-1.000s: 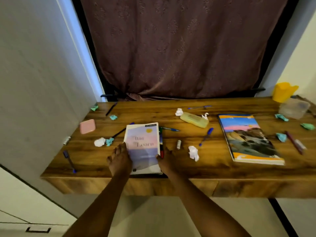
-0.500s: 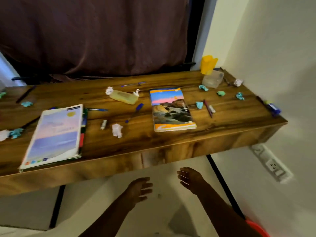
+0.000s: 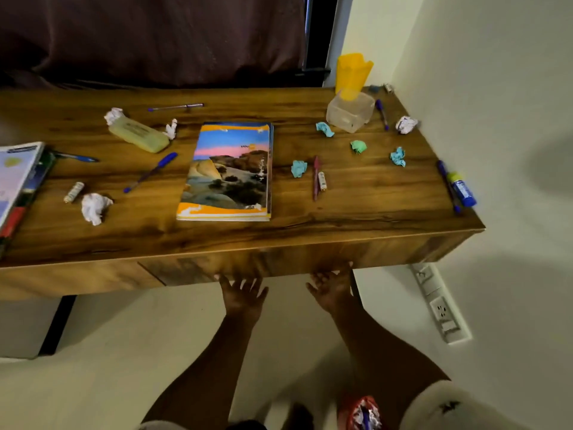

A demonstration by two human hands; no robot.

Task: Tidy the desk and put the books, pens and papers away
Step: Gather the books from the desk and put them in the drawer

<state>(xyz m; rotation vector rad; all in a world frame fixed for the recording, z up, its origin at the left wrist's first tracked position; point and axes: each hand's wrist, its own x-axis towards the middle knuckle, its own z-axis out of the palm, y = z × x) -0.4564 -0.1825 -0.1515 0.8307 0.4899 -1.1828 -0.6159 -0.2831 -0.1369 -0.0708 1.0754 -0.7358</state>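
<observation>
The tidying is judged barely begun: the book (image 3: 229,172) lies flat on the desk (image 3: 372,209), with pens (image 3: 151,172) and crumpled papers (image 3: 94,207) scattered around it. The left hand (image 3: 243,294) and right hand (image 3: 331,288) are held empty, fingers spread, at the lower edge of the desk front below the book; contact cannot be told. A reach over the edge onto the book is called for next.

Desk clutter runs past the frame's left edge

The pale book (image 3: 17,175) and the markers (image 3: 29,193) beside it are cut by the left edge; the left hand (image 3: 243,294) and right hand (image 3: 331,290) blur below the desk front (image 3: 279,259), contact unclear; a blurred red container (image 3: 344,408) is cropped at the bottom; a far-corner item (image 3: 387,87) is too small to name
</observation>
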